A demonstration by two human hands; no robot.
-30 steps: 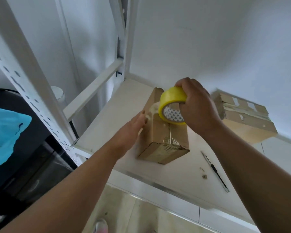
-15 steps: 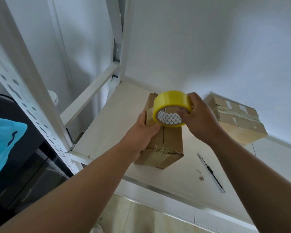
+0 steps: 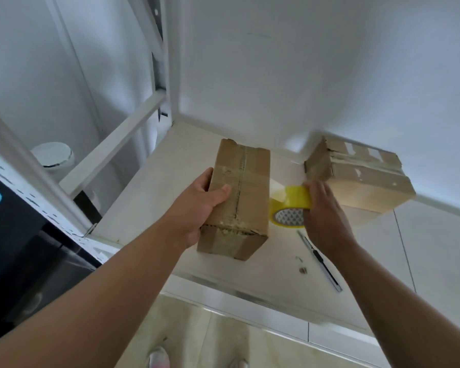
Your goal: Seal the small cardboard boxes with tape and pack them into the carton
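Gripping scuffed box (image 3: 250, 181): left hand (image 3: 197, 208) | round yellow tape (image 3: 292, 199): right hand (image 3: 327, 219)

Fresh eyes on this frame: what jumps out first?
The yellow tape roll stands out, gripped by the right hand just right of centre, low over the shelf. Next comes the box mid-frame, which the left hand grips by its left side. A second box lies at the back right by the wall, and a knife near the shelf's front edge.
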